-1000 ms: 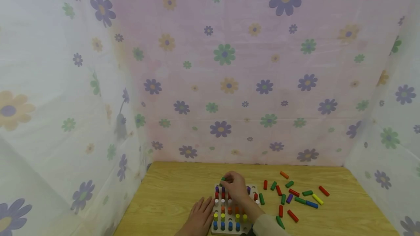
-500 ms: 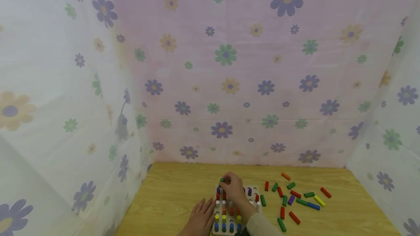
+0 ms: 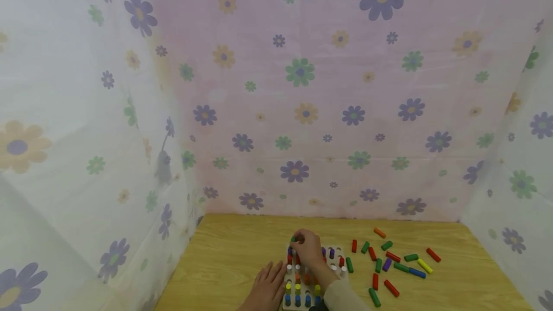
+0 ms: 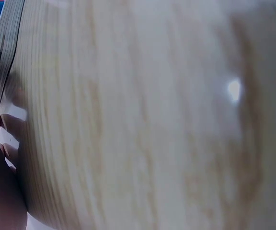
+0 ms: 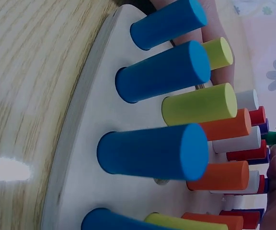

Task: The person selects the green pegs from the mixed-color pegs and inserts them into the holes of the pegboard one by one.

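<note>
Pinching a green peg (image 3: 293, 239), the right hand (image 3: 310, 248) is up at the far-left corner of the wooden pegboard (image 3: 335, 261) in the head view; can't tell if the peg's in a hole. It's scooted slightly left over the board since a second ago. The left hand (image 3: 269, 284) lies fingers spread along the board's left edge, same as before, and the loose pegs (image 3: 392, 288) on the right of the tabletop (image 3: 224, 248) haven't budged. Left wrist cam is mostly blurry wood grain. Right wrist cam gets blue pegs (image 5: 152, 154) standing up front, yellow pegs (image 5: 200, 105) and orange pegs (image 5: 222, 176) behind, green one way past them.
</note>
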The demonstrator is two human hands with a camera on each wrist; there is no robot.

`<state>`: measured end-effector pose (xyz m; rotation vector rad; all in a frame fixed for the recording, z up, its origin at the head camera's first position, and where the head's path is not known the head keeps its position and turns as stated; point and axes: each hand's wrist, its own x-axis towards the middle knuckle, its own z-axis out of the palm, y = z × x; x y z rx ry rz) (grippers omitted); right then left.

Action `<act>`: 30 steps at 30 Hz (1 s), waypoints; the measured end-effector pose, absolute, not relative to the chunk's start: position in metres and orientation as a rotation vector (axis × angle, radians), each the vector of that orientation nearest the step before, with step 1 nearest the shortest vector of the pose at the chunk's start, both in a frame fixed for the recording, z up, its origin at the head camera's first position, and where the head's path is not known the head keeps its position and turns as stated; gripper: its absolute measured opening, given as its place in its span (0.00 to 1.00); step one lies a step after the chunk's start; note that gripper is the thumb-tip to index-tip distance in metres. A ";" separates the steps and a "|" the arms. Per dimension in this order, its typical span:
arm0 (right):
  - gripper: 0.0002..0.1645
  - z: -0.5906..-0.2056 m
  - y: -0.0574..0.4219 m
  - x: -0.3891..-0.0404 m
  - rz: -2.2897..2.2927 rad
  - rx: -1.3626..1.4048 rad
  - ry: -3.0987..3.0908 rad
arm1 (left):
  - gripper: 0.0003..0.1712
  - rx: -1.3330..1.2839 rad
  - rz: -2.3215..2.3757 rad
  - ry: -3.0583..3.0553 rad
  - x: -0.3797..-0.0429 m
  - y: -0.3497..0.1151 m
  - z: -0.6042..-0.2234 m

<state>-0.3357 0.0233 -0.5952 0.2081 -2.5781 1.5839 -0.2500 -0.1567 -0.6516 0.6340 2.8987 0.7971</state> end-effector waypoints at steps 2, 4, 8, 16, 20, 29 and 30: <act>0.06 -0.597 0.022 -0.337 1.548 0.211 -2.584 | 0.35 0.619 0.781 2.896 -0.250 -0.156 -0.653; 0.06 -0.598 0.021 -0.336 1.519 0.220 -2.584 | 0.35 0.622 0.755 2.907 -0.250 -0.156 -0.654; 0.05 -0.598 0.019 -0.335 1.464 0.190 -2.604 | 0.34 0.664 0.694 2.951 -0.250 -0.156 -0.657; 0.05 -0.596 0.018 -0.335 1.394 0.144 -2.660 | 0.34 0.683 0.648 2.970 -0.250 -0.156 -0.662; 0.05 -0.596 0.018 -0.336 1.351 0.175 -2.681 | 0.34 0.664 0.625 2.976 -0.249 -0.155 -0.660; 0.02 -0.594 0.018 -0.341 1.288 0.252 -2.715 | 0.34 0.633 0.690 2.952 -0.248 -0.155 -0.652; 0.02 -0.593 0.017 -0.341 1.280 0.264 -2.723 | 0.34 0.627 0.691 2.947 -0.248 -0.155 -0.652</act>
